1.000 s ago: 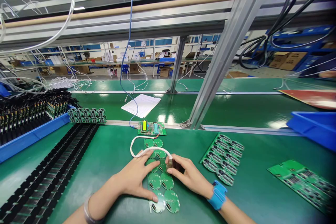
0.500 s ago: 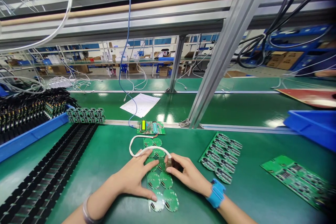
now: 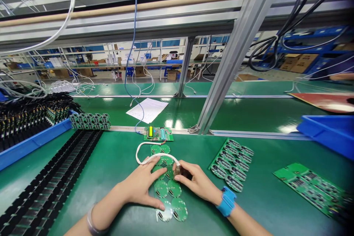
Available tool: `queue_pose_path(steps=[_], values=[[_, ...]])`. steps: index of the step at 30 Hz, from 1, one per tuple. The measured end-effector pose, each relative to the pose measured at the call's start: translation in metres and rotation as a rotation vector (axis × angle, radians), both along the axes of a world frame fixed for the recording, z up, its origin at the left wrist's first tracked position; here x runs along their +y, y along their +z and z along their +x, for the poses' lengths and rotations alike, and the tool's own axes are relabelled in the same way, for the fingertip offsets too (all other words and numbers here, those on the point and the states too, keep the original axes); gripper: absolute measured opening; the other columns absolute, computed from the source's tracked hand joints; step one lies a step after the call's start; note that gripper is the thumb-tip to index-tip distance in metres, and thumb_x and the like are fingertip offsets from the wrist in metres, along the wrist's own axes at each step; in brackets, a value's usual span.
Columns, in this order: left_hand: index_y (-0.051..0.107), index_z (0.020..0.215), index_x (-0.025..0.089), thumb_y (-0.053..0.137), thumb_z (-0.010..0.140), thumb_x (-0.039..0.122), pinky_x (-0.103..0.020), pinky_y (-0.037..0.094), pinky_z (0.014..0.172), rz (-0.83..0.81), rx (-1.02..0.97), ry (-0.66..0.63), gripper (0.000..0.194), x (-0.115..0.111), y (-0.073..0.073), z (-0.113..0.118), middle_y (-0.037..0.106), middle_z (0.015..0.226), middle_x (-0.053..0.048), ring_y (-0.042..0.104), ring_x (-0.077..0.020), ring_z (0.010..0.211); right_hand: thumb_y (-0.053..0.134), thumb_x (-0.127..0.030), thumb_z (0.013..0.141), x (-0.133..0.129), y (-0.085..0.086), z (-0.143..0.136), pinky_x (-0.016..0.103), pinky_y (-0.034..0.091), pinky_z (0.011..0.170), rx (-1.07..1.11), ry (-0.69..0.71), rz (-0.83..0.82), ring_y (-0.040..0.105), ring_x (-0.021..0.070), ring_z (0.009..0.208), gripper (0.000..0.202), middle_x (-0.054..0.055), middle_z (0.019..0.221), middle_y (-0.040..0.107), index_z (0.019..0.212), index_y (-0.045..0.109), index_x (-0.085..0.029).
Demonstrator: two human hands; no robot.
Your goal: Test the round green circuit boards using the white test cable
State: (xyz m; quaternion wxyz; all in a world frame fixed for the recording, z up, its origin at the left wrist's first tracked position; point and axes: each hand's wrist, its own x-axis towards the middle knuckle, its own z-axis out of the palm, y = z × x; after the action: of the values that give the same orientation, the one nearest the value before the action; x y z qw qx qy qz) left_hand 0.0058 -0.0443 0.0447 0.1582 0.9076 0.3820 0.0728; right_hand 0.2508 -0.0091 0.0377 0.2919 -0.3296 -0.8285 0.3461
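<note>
A panel of round green circuit boards (image 3: 174, 188) lies on the green table in front of me. My left hand (image 3: 142, 184) rests on its left side, fingers spread, thumb on a lower disc. My right hand (image 3: 193, 181) grips a brownish connector (image 3: 177, 170) over the panel's right column; the contact beneath it is hidden. From the connector a white sleeved cable (image 3: 137, 152) loops back to a small test board (image 3: 163, 134) with a lit yellow-green display (image 3: 151, 131). A blue cable (image 3: 135, 33) runs up from that board.
Other board panels (image 3: 232, 164) (image 3: 306, 184) lie to the right, near a blue bin (image 3: 329, 132). Black slotted racks (image 3: 55, 180) and a blue tray (image 3: 35, 136) of dark wired parts are left. Behind stand a metal post (image 3: 224, 62) and a paper sheet (image 3: 148, 110).
The view has shifted very slightly. Both hands keep the same pose on the panel, and the connector is still in my right hand.
</note>
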Motion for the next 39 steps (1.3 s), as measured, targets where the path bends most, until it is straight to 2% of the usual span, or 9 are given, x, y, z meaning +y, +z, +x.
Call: queue_pose_path(steps=[11, 17, 20, 25, 31, 39], values=[[0.03, 0.147, 0.019, 0.063, 0.067, 0.08, -0.055, 0.022, 0.112, 0.009, 0.0, -0.001, 0.106, 0.001, -0.003, -0.001, 0.014, 0.154, -0.022, 0.015, -0.0397, 0.141, 0.055, -0.049, 0.09, -0.001, 0.002, 0.0, 0.024, 0.04, 0.059, -0.015, -0.009, 0.019, 0.05, 0.0149, 0.063, 0.031, 0.0, 0.069, 0.056, 0.079, 0.056, -0.019], [0.028, 0.148, 0.02, 0.06, 0.069, 0.081, -0.056, 0.019, 0.113, 0.009, 0.02, -0.007, 0.105, 0.001, -0.003, -0.002, 0.014, 0.154, -0.022, 0.012, -0.038, 0.142, 0.062, -0.04, 0.086, -0.002, 0.008, 0.005, 0.024, 0.04, 0.059, 0.033, -0.022, -0.061, 0.051, 0.0139, 0.061, 0.022, -0.002, 0.068, 0.058, 0.084, 0.059, -0.019], [0.027, 0.148, 0.02, 0.059, 0.07, 0.081, -0.057, 0.016, 0.113, 0.01, 0.029, -0.008, 0.104, 0.001, -0.002, -0.001, 0.014, 0.154, -0.021, 0.012, -0.0389, 0.141, 0.065, -0.037, 0.084, -0.004, 0.012, 0.009, 0.023, 0.042, 0.058, 0.064, 0.029, -0.15, 0.051, 0.0129, 0.059, 0.02, -0.002, 0.067, 0.06, 0.085, 0.059, -0.018], [0.029, 0.148, 0.019, 0.059, 0.069, 0.082, -0.058, 0.016, 0.113, 0.021, 0.036, -0.012, 0.105, 0.002, -0.002, -0.001, 0.024, 0.151, -0.022, 0.014, -0.0411, 0.141, 0.07, -0.034, 0.077, -0.008, 0.016, 0.012, 0.022, 0.043, 0.056, 0.03, 0.137, -0.22, 0.051, 0.0123, 0.057, 0.02, -0.003, 0.063, 0.058, 0.079, 0.058, -0.018], [0.029, 0.148, 0.019, 0.059, 0.07, 0.082, -0.059, 0.015, 0.113, 0.03, 0.041, -0.023, 0.104, 0.002, -0.005, -0.001, 0.022, 0.152, -0.021, 0.015, -0.0422, 0.14, 0.07, -0.029, 0.075, -0.009, 0.015, 0.011, 0.021, 0.042, 0.054, -0.014, 0.146, -0.223, 0.051, 0.0114, 0.055, 0.016, -0.004, 0.061, 0.057, 0.076, 0.058, -0.018], [0.029, 0.147, 0.018, 0.059, 0.071, 0.081, -0.059, 0.016, 0.113, 0.018, 0.042, -0.025, 0.103, 0.004, -0.003, -0.001, 0.022, 0.152, -0.021, 0.014, -0.0427, 0.14, 0.07, -0.029, 0.075, -0.01, 0.015, 0.013, 0.02, 0.04, 0.053, -0.025, 0.181, -0.179, 0.051, 0.0113, 0.054, 0.017, -0.003, 0.062, 0.06, 0.075, 0.059, -0.017]])
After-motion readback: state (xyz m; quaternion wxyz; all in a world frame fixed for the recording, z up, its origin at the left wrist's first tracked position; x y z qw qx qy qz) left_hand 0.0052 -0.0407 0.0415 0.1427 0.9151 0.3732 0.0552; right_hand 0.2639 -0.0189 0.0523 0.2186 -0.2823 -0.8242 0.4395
